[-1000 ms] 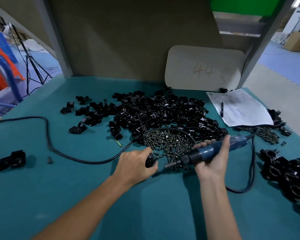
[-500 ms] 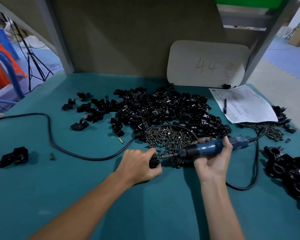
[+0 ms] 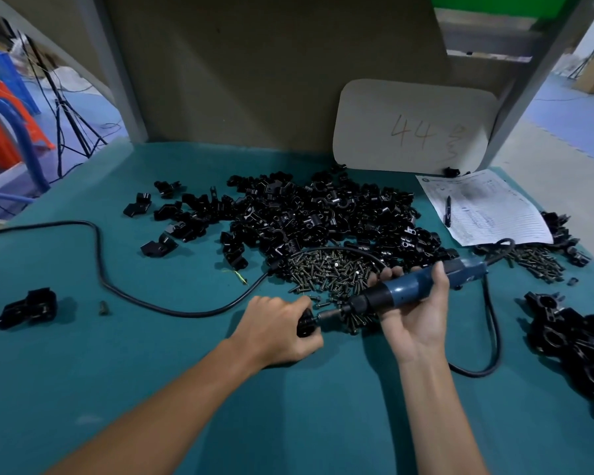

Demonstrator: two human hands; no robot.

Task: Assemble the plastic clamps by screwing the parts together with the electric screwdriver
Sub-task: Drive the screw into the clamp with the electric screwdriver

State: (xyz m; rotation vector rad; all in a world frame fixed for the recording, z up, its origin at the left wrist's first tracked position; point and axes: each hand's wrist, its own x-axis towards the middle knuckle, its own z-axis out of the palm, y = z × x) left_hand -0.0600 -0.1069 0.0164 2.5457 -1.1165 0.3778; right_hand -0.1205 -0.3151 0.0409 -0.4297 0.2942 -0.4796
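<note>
My left hand (image 3: 275, 329) grips a small black plastic clamp (image 3: 305, 323) on the teal table, most of it hidden under my fingers. My right hand (image 3: 414, 315) holds the blue electric screwdriver (image 3: 415, 289) nearly level, its bit (image 3: 330, 315) pointing left and touching the clamp. A heap of dark screws (image 3: 333, 272) lies just behind the two hands. Behind that spreads a big pile of loose black clamp parts (image 3: 316, 217).
The screwdriver's black cord (image 3: 96, 255) loops across the left of the table and another loop (image 3: 494, 341) lies right of my wrist. Assembled clamps (image 3: 576, 341) are heaped at right, one black clamp (image 3: 28, 308) at left. A paper with a pen (image 3: 484, 209) and a second screw heap (image 3: 535, 262) sit back right.
The screwdriver has swung from pointing down-left to nearly level, and its bit has closed the gap and now meets the clamp in my left hand.
</note>
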